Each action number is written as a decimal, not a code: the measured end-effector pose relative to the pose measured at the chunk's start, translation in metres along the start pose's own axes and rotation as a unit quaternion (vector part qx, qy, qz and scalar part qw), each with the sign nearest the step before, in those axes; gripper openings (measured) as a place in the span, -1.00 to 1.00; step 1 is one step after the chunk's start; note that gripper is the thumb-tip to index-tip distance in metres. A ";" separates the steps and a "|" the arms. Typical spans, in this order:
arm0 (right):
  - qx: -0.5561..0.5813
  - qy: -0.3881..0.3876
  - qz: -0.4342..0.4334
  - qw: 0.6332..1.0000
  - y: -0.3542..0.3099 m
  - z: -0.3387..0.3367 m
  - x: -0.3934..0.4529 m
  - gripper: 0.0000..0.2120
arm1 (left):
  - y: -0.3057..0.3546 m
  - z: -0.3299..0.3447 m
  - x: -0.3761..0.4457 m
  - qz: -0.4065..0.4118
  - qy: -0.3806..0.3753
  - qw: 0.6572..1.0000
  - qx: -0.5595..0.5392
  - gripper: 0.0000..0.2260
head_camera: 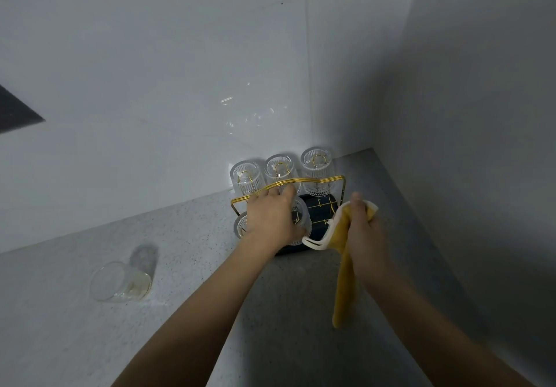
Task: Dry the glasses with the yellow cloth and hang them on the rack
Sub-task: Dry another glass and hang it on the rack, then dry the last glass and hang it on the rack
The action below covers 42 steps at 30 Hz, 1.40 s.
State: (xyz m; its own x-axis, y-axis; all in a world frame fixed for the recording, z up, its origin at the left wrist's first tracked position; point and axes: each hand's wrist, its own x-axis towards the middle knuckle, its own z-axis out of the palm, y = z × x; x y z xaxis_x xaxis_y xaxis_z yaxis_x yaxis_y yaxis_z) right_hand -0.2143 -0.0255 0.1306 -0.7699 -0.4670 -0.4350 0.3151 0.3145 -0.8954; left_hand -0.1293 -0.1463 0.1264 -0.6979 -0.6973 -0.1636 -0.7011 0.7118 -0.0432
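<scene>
**Head view: left hand on a ribbed glass at the rack, cloth bunched in the right**

Head camera looks down into a corner where a speckled grey countertop (192, 236) meets pale wall panels; a smooth clear glass (120, 281) lies on its side well to the left, apart from everything else. The rack (301, 181), gold wire on a dark navy base, stands in the corner; three ribbed glasses (316, 170) hang upside down on its back pegs, close to the wall. The left hand (270, 216) reaches over the gold rail and covers much of the front row; its fingers curl around a ribbed glass (299, 216) there, and another front glass (240, 225) shows only partly behind the wrist. The right hand (365, 224) is closed around the yellow cloth (346, 272), just right of the rack; the cloth's white-edged corner loops out toward the base, and its tail hangs down beside the forearm.
</scene>
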 end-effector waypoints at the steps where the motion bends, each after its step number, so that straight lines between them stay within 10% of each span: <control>1: -0.001 0.000 0.005 1.000 0.000 0.000 0.000 -0.68 | 0.001 0.003 0.001 -0.002 -0.008 1.000 0.002 -0.32; 10: -0.007 -0.003 0.023 1.000 -0.006 0.001 -0.005 -0.49 | 0.004 0.017 0.006 -0.004 -0.053 0.998 -0.016 -0.35; 22: -0.001 -0.015 0.023 1.000 -0.010 0.004 -0.026 -0.76 | -0.022 0.011 -0.034 0.026 0.014 0.980 -0.199 -0.31; 31: -0.023 -0.113 0.025 0.993 -0.011 0.055 -0.075 -0.47 | -0.096 -0.004 -0.105 -0.016 0.081 0.936 -0.343 -0.55; 42: -0.089 -0.163 -0.021 0.982 0.017 0.184 -0.156 -0.77 | -0.241 0.050 -0.177 -0.133 0.077 0.918 -0.367 -0.58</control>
State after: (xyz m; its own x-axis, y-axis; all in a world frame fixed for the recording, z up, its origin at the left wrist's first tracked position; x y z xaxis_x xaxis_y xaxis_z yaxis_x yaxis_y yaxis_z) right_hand 0.0133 -0.0997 0.1662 -0.5519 -0.7134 -0.4319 0.1636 0.4153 -0.8949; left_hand 0.1712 -0.1903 0.1164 -0.4612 -0.8816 -0.1001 -0.7199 0.3059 0.6230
